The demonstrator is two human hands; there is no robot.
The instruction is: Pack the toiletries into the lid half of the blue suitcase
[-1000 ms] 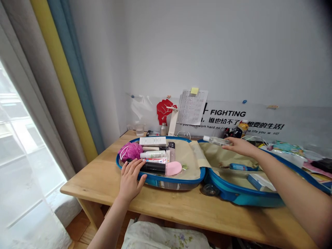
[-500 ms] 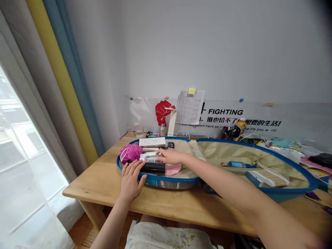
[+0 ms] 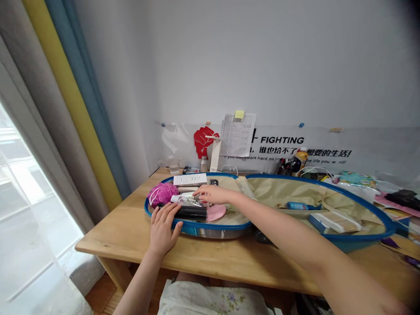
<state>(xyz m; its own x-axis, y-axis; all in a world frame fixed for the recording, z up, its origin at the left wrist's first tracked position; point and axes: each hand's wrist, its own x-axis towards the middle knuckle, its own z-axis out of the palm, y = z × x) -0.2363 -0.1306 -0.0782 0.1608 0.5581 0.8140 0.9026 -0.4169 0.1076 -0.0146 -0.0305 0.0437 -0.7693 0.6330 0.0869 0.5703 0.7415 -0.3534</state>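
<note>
A blue-rimmed suitcase (image 3: 226, 226) lies open on the table, its left half packed. My left hand (image 3: 164, 227) rests on the near left rim, fingers spread over the end of a black cylindrical item (image 3: 192, 212). My right hand (image 3: 213, 194) reaches into that half, fingers bent around one end of a clear bottle with a white cap (image 3: 185, 200); its fingertips are partly hidden. Around them sit a purple bath puff (image 3: 162, 194), a white box (image 3: 189, 179), a pink rounded item (image 3: 216, 212) and a small black item (image 3: 213, 183).
In the suitcase's right half lie a blue tube (image 3: 300, 206) and a pack of cotton swabs (image 3: 337, 222). Behind stand a white lamp (image 3: 215, 155), a glass cup (image 3: 174, 165) and a small bottle (image 3: 204, 164). Papers and clutter fill the table's right side (image 3: 400, 205).
The clear bottle under my right hand has shifted slightly, and its white cap now shows beside my left fingertips. My left hand stays on the rim. The view has moved a little.
</note>
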